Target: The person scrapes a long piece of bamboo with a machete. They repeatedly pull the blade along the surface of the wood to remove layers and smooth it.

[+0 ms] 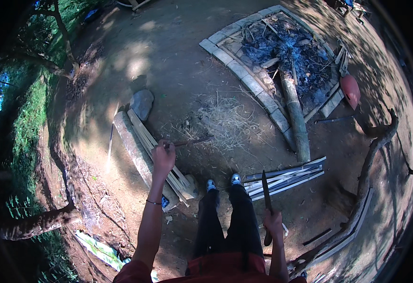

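Gripping knife (265, 188) in right hand (273, 222), dark strip (192, 141) in left hand (163, 158)

Holding knife by handle (268, 239) beside right leg (245, 217), blade pointing forward. Holding dark strip near pale slats (143, 132), tip toward shavings (227, 123). Expect light, stiff, possibly splintery strip; grasp near one end. Expect heavier, rigid, sharp knife; grasp by handle only.

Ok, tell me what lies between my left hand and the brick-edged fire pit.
In the head view, a loose heap of pale shavings lies on the ground between your left hand, holding a thin dark piece, and the fire pit.
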`<control>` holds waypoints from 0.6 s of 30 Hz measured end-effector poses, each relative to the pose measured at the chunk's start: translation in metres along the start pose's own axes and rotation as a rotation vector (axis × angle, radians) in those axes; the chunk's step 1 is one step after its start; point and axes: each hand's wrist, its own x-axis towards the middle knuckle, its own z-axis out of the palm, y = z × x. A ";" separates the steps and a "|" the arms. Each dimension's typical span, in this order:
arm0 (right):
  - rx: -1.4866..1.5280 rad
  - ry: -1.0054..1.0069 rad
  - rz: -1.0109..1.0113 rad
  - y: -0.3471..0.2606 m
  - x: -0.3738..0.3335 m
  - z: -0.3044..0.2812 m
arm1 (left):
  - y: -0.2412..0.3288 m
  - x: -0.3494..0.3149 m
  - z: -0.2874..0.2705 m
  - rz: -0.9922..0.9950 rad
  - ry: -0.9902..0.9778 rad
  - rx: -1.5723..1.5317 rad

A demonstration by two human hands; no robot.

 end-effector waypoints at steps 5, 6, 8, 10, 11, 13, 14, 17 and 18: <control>-0.055 -0.050 0.064 -0.034 0.015 0.040 | -0.019 0.023 0.031 -0.132 0.408 -0.347; 0.002 -0.098 0.133 -0.058 0.014 0.052 | -0.022 0.027 0.035 -0.106 0.447 -0.454; 0.066 -0.186 0.092 -0.070 0.027 0.079 | -0.013 0.036 0.032 -0.050 0.533 -0.667; 0.139 -0.304 0.043 -0.086 0.035 0.107 | -0.004 0.042 0.026 -0.019 0.581 -0.822; 0.203 -0.344 0.017 -0.098 0.041 0.119 | 0.004 0.051 0.031 0.009 0.576 -0.912; 0.112 -0.291 -0.215 -0.108 0.061 0.147 | 0.012 0.061 0.033 0.088 0.467 -0.996; 0.140 -0.298 -0.196 -0.125 0.064 0.156 | 0.015 0.066 0.035 0.130 0.408 -1.042; 0.136 -0.359 -0.242 -0.173 0.072 0.191 | 0.017 0.074 0.028 0.007 0.409 -1.272; 0.096 -0.359 -0.318 -0.178 0.075 0.202 | 0.017 0.076 0.027 -0.042 0.399 -1.354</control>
